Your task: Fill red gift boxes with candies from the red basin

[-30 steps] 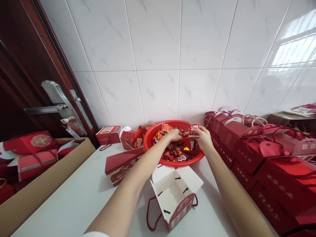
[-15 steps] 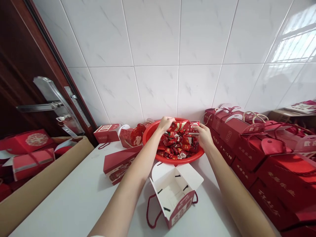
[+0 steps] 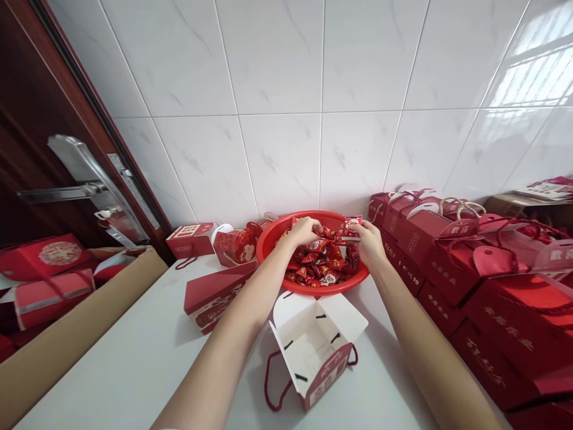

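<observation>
A red plastic basket (image 3: 264,239) holds a heap of red-wrapped candies (image 3: 316,263). Over its left side is my left hand (image 3: 305,232), fingers curled together among the wrappers; what lies between the fingertips is hidden. At the right rim, my right hand (image 3: 369,243) is closed on a red candy packet (image 3: 353,221) with white lettering, held between thumb and fingers. In front of the basket stands an open gift box (image 3: 313,352), white inside with dark slots and only its bare bottom showing. Its dark red cord handle (image 3: 271,388) hangs at the left.
A closed red box (image 3: 219,292) lies left of the basket, with smaller boxes (image 3: 192,239) behind. Stacked red gift boxes (image 3: 452,257) line the right side. At left are a cardboard carton (image 3: 111,304) of red boxes and a door handle (image 3: 85,191). A tiled wall (image 3: 282,161) rises behind.
My left hand has moved slightly right and lower over the candies, its fingers now curled inward. The right hand stays by the right rim with its packet. The view has shifted slightly.
</observation>
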Demonstrator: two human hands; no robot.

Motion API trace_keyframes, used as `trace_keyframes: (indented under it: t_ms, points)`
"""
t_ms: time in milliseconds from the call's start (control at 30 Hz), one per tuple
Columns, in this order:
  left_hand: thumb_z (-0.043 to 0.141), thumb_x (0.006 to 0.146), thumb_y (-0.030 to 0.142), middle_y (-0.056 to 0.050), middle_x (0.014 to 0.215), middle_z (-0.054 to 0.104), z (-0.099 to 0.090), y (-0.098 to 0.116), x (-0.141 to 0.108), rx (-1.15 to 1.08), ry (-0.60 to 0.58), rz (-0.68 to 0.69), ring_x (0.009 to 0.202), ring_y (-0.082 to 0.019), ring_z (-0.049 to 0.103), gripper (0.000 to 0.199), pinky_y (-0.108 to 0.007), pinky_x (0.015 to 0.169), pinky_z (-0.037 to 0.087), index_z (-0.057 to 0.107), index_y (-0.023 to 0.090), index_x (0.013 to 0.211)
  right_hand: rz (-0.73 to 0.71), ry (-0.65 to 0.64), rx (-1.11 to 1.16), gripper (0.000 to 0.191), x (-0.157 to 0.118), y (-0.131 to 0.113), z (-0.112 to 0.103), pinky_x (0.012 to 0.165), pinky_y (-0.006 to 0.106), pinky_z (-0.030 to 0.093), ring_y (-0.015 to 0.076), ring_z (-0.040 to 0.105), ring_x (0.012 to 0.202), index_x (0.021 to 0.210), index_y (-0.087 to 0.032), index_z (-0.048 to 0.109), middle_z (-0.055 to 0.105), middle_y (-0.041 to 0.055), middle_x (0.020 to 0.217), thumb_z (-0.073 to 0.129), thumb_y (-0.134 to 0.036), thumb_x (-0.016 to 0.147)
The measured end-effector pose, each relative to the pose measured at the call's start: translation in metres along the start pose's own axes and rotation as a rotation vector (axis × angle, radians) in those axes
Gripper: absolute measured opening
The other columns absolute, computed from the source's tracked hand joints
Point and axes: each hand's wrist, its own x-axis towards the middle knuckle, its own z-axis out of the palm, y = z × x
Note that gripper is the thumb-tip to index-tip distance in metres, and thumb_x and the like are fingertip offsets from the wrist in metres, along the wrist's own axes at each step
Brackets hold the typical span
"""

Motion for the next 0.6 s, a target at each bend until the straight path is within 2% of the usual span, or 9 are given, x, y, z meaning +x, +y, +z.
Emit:
trace_keyframes:
  t_ms: [100,167,233,333,400,500,600]
  points:
    - [0.060,0.076,0.010,-0.005,0.120,0.070,0.011,0.014,0.001,0.099,-0.008,0.230,0.114,-0.022,0.063,0.035,-0.029,0.102,0.047,0.075,0.022,0.106,-0.016,0.047,0.024,0.014,0.001,0.001,0.001,0.049,0.024,0.054,0.0118,0.059,0.052,0.067,-0.019,0.058,0.064,-0.0037,0.061,0.068,-0.014,0.059]
    - [0.063,0.076,0.014,-0.006,0.125,0.068,0.019,0.024,0.000,0.144,-0.105,0.333,0.116,-0.023,0.063,0.039,-0.029,0.101,0.047,0.072,0.021,0.113,-0.030,0.075,0.040,0.015,0.002,0.002,0.000,0.047,0.022,0.052,0.0109,0.058,0.052,0.068,-0.019,0.058,0.064,-0.0045,0.061,0.069,-0.015,0.058]
    - [0.067,0.076,0.021,-0.007,0.116,0.072,0.024,0.032,-0.003,0.183,-0.244,0.355,0.106,-0.026,0.067,0.040,-0.031,0.093,0.051,0.071,0.020,0.115,-0.040,0.091,0.047,0.015,0.003,0.003,0.000,0.047,0.021,0.051,0.0107,0.058,0.052,0.068,-0.020,0.058,0.063,-0.0047,0.061,0.069,-0.016,0.058]
    - [0.064,0.082,0.033,-0.008,0.091,0.075,0.026,0.040,-0.005,0.219,-0.351,0.259,0.082,-0.026,0.070,0.026,-0.031,0.077,0.053,0.076,0.018,0.100,-0.047,0.090,0.043,0.015,0.004,0.004,-0.001,0.047,0.021,0.050,0.0106,0.058,0.052,0.068,-0.019,0.058,0.062,-0.0047,0.060,0.069,-0.016,0.058]
    - [0.062,0.084,0.035,-0.009,0.085,0.075,0.023,0.043,-0.006,0.255,-0.386,0.148,0.078,-0.025,0.070,0.024,-0.029,0.072,0.052,0.076,0.017,0.089,-0.045,0.085,0.039,0.015,0.004,0.003,-0.001,0.047,0.021,0.050,0.0107,0.058,0.052,0.067,-0.019,0.058,0.062,-0.0045,0.061,0.069,-0.016,0.058]
    - [0.071,0.075,0.036,-0.012,0.088,0.076,0.018,0.046,-0.005,0.321,-0.447,0.019,0.080,-0.026,0.071,0.028,-0.029,0.072,0.053,0.077,0.014,0.091,-0.039,0.088,0.042,0.013,0.003,0.003,-0.002,0.046,0.021,0.050,0.0101,0.057,0.051,0.066,-0.019,0.058,0.061,-0.0047,0.061,0.067,-0.016,0.058]
    - [0.078,0.065,0.039,-0.016,0.099,0.076,0.014,0.048,-0.004,0.363,-0.493,-0.016,0.086,-0.030,0.071,0.044,-0.032,0.075,0.055,0.076,0.011,0.099,-0.046,0.072,0.037,0.013,0.004,0.003,-0.002,0.046,0.022,0.051,0.0100,0.056,0.050,0.066,-0.019,0.058,0.062,-0.0049,0.061,0.068,-0.017,0.058]
